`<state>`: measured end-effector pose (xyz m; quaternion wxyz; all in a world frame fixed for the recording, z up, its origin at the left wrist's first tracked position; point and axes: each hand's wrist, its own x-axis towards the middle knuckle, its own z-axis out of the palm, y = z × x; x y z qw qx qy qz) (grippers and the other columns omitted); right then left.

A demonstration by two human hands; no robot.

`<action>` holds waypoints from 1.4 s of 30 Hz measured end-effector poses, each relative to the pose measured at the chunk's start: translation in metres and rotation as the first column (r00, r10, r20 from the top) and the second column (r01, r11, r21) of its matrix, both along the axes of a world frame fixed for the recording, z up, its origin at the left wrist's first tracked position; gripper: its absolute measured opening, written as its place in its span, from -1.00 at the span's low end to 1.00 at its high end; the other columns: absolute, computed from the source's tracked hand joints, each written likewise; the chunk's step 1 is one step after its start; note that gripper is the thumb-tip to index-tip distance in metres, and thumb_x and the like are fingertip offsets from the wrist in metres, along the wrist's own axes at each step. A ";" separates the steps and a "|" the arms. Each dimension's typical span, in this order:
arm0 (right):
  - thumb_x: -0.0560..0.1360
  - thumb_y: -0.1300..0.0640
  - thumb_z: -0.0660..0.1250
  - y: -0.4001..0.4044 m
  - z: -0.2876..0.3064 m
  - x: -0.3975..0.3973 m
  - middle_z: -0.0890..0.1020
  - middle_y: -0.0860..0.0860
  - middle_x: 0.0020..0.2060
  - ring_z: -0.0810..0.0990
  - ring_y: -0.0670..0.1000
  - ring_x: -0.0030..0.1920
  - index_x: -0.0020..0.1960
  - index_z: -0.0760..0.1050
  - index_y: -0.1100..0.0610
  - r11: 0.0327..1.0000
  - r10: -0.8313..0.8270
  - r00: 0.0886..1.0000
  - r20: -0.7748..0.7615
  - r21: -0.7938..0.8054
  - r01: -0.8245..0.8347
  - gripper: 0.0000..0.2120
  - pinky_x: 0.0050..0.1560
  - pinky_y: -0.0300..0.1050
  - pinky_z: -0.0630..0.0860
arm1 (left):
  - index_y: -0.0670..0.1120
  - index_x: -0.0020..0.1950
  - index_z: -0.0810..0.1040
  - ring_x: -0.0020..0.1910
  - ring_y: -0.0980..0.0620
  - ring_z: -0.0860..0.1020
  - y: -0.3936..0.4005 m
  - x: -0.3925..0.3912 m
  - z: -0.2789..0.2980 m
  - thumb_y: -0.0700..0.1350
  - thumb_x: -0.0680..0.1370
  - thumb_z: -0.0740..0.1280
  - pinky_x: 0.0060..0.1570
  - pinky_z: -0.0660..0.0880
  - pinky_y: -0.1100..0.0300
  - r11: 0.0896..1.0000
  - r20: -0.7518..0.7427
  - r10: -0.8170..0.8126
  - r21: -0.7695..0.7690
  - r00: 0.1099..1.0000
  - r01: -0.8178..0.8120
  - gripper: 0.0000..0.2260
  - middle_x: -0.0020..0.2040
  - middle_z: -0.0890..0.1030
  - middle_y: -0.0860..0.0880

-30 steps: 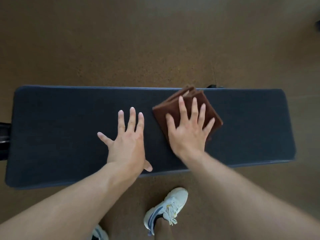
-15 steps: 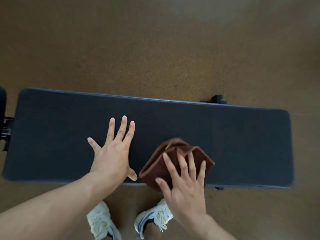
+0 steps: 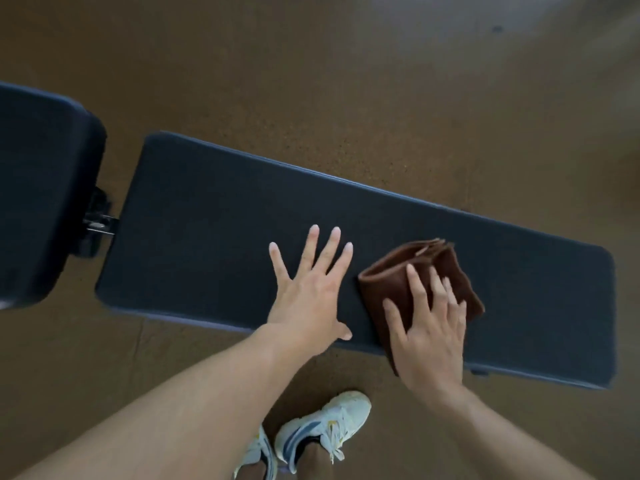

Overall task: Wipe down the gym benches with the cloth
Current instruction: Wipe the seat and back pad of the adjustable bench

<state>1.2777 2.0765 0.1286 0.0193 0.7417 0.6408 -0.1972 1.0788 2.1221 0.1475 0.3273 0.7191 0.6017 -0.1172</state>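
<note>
A person leans over a long, dark navy padded gym bench (image 3: 221, 216), its flat pad serving as the tabletop, seen from a head-worn camera looking down. The right hand (image 3: 429, 337) lies flat on a folded brown cloth (image 3: 388, 278), fingers (image 3: 415, 282) spread and pressing down rather than closed around it; this grip is open, palm on the fabric. The cloth sits on the right half of the tabletop near its front edge, one corner running under the palm and over that edge, its folded layers fanning out beyond the fingertips toward the far side. The left hand (image 3: 308, 292) rests just beside the cloth on the bare pad, apart from it, fingers splayed wide and holding nothing, thumb at the pad's front edge. At far left a second dark padded section (image 3: 41, 188) stands across a gap where a metal bracket (image 3: 98, 220) shows. Below, two white trainers with blue stripes (image 3: 322, 427) stand on the speckled brown rubber floor (image 3: 311, 81).
</note>
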 end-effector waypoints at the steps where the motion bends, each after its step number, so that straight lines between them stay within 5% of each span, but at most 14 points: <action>1: 0.59 -0.38 0.01 -0.010 0.003 0.002 0.20 0.00 0.63 0.10 0.12 0.65 0.64 0.14 -0.18 0.999 0.049 0.998 0.043 -0.027 -0.048 -0.34 0.62 0.35 0.04 | 0.05 0.62 -0.36 0.56 -0.08 -0.49 -0.017 -0.011 -0.002 0.23 0.51 0.42 0.50 -0.32 -0.39 0.998 0.056 -0.008 0.070 0.998 0.004 0.06 0.64 -0.39 0.01; 4: 0.54 -0.53 -0.03 0.010 0.007 0.011 0.04 -0.02 0.67 -0.07 0.13 0.68 0.65 0.05 -0.26 0.987 0.111 0.977 0.183 -0.134 -0.087 -0.25 0.61 0.38 -0.13 | 0.02 0.67 -0.19 0.63 -0.01 -0.31 -0.077 -0.045 -0.007 0.15 0.57 0.38 0.62 -0.18 -0.09 0.971 0.214 0.012 0.232 0.977 -0.063 -0.09 0.69 -0.20 0.01; 7: 0.52 -0.53 -0.06 0.052 0.001 -0.017 -0.18 -0.06 0.70 -0.27 0.09 0.68 0.66 -0.13 -0.30 0.987 -0.062 0.992 0.108 -0.140 0.077 -0.21 0.61 0.39 -0.21 | -0.05 0.68 -0.02 0.67 -0.01 -0.10 -0.117 -0.078 -0.017 0.09 0.57 0.39 0.58 -0.07 -0.03 0.922 0.302 0.168 0.288 0.939 -0.257 -0.17 0.69 -0.03 -0.02; 12: 0.60 -0.43 -0.03 0.116 -0.011 -0.124 -0.09 -0.02 0.71 -0.24 0.06 0.69 0.69 -0.05 -0.16 0.993 -0.117 0.993 0.011 0.029 0.117 -0.26 0.64 0.26 -0.24 | -0.08 0.68 -0.04 0.67 -0.01 -0.06 -0.116 -0.121 -0.019 0.09 0.65 0.16 0.61 -0.10 0.01 0.820 0.370 0.357 0.315 0.858 -0.477 -0.33 0.70 -0.02 -0.01; 16: 0.63 -0.37 0.03 0.106 -0.011 -0.196 -0.01 -0.01 0.71 -0.17 0.03 0.69 0.68 0.06 -0.15 0.971 0.215 0.975 -0.052 0.117 -0.208 -0.32 0.66 0.17 -0.21 | -0.10 0.67 0.01 0.67 0.01 -0.04 -0.106 -0.137 -0.020 0.04 0.66 0.13 0.62 -0.07 0.01 0.788 0.407 0.388 0.320 0.827 -0.527 -0.38 0.68 0.06 -0.03; 19: 0.69 -0.25 0.07 0.049 -0.010 -0.197 0.12 0.02 0.69 -0.07 0.05 0.70 0.65 0.20 -0.10 0.821 0.557 0.829 -0.054 0.189 -0.539 -0.43 0.66 0.19 -0.06 | -0.08 0.67 0.02 0.67 0.04 -0.05 -0.102 -0.138 -0.021 0.03 0.67 0.12 0.63 -0.09 0.04 0.792 0.395 0.402 0.303 0.826 -0.531 -0.40 0.69 0.04 -0.01; 21: 0.72 -0.18 0.09 0.018 -0.012 -0.168 0.15 0.02 0.68 -0.03 0.03 0.70 0.64 0.26 -0.07 0.783 0.612 0.788 -0.071 0.199 -0.590 -0.48 0.66 0.19 0.01 | -0.06 0.67 0.02 0.67 0.04 -0.06 -0.101 -0.127 -0.019 0.04 0.67 0.12 0.64 -0.07 0.01 0.812 0.389 0.390 0.282 0.835 -0.511 -0.40 0.69 0.02 0.00; 24: 0.72 -0.16 0.09 -0.007 -0.018 -0.103 0.19 -0.01 0.67 0.02 0.02 0.69 0.64 0.27 -0.07 0.844 0.516 0.854 -0.070 0.210 -0.493 -0.49 0.66 0.19 0.03 | -0.07 0.67 0.05 0.67 0.04 -0.06 -0.093 -0.098 -0.014 0.07 0.68 0.13 0.63 -0.10 0.05 0.854 0.415 0.319 0.264 0.852 -0.448 -0.40 0.69 0.01 0.01; 27: 0.68 -0.24 -0.04 -0.004 -0.018 -0.033 0.10 -0.08 0.69 -0.10 -0.09 0.69 0.66 0.16 -0.16 0.994 0.060 0.997 -0.055 0.100 -0.054 -0.44 0.67 0.13 -0.12 | -0.07 0.66 0.08 0.66 0.07 -0.07 -0.082 -0.065 -0.009 0.06 0.66 0.20 0.63 -0.07 0.05 0.880 0.417 0.278 0.251 0.866 -0.403 -0.38 0.69 0.03 0.01; 30: 0.66 -0.27 -0.11 0.022 -0.016 0.018 -0.02 -0.09 0.70 -0.17 -0.08 0.68 0.67 0.04 -0.20 0.953 -0.302 0.953 -0.010 0.033 0.302 -0.40 0.66 0.17 -0.23 | -0.04 0.66 0.08 0.65 0.15 -0.07 -0.068 -0.036 -0.002 0.10 0.61 0.25 0.61 -0.03 0.08 0.892 0.428 0.287 0.208 0.857 -0.402 -0.32 0.67 0.12 0.04; 35: 0.70 -0.24 -0.04 0.088 -0.020 0.053 -0.08 -0.07 0.71 -0.21 -0.02 0.68 0.68 -0.01 -0.19 0.980 -0.199 0.979 0.034 0.033 0.198 -0.43 0.65 0.18 -0.27 | -0.02 0.67 -0.02 0.65 0.10 -0.16 -0.055 0.021 -0.005 0.14 0.61 0.30 0.61 -0.21 -0.05 0.938 0.316 0.231 0.177 0.920 -0.297 -0.24 0.67 0.04 0.04; 42: 0.70 -0.29 -0.03 0.121 -0.019 0.109 -0.02 -0.07 0.70 -0.21 -0.04 0.68 0.68 0.03 -0.19 0.994 0.097 0.992 -0.076 0.065 -0.092 -0.42 0.66 0.12 -0.25 | 0.01 0.67 -0.09 0.64 0.00 -0.29 -0.023 0.097 0.009 0.04 0.59 0.37 0.58 -0.17 -0.25 0.972 0.199 0.105 0.187 0.974 -0.143 -0.19 0.68 -0.15 0.01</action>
